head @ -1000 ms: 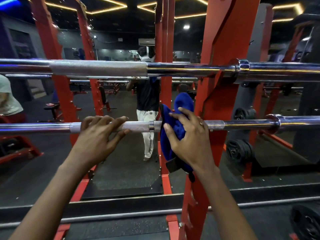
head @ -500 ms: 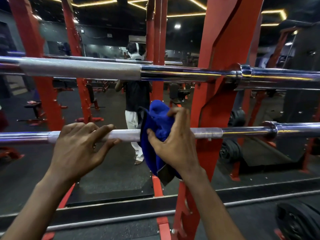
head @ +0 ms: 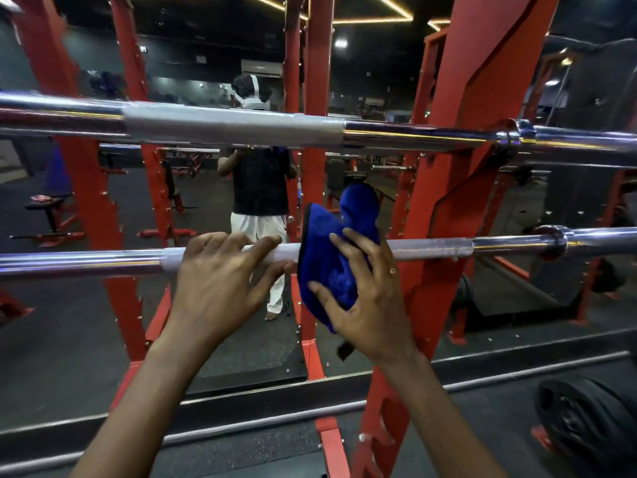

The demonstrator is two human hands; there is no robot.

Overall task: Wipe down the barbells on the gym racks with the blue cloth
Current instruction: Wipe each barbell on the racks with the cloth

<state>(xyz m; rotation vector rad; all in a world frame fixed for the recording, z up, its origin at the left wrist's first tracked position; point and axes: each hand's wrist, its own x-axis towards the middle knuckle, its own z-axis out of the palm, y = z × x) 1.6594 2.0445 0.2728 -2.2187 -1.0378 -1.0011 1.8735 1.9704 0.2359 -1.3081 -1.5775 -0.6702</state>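
The lower barbell [head: 448, 244] lies level across the red rack at chest height. My left hand [head: 220, 274] grips its knurled part, fingers over the top and thumb underneath. Just to the right, the blue cloth [head: 327, 250] is draped over the same bar, and my right hand [head: 368, 291] holds it wrapped against the steel with spread fingers and thumb below. The two hands are nearly touching. The upper barbell [head: 234, 127] rests higher on the rack, above both hands.
A red rack upright [head: 444, 208] stands right behind my right hand. A mirror behind the rack reflects a person [head: 260, 188] and more red frames. A black weight plate [head: 586, 419] sits low right, and a thin bar [head: 258, 426] runs near the floor.
My right hand has slid the blue cloth a little leftward along the lower barbell, closing the gap to my left hand. The left hand has kept its grip. The view has shifted slightly.
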